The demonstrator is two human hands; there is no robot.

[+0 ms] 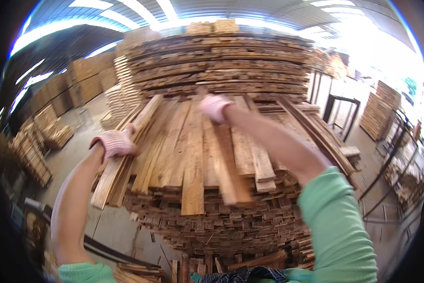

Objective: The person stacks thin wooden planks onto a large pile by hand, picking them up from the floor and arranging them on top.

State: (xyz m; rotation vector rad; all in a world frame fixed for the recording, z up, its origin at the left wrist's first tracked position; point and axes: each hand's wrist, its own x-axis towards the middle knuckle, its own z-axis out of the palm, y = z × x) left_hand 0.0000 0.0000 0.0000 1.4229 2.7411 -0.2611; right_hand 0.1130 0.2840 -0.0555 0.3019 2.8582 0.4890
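My gloved left hand (115, 143) is curled around the leftmost plank (122, 153), which lies atop the plank stack (221, 221). My gloved right hand (215, 107) rests farther back on a middle plank (224, 155); I cannot tell its grip.

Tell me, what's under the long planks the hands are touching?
Under the loose top planks sits a tall stack of boards; only their rough cut ends show. The stack's inner boards are covered. The left hand and right hand rest on top.
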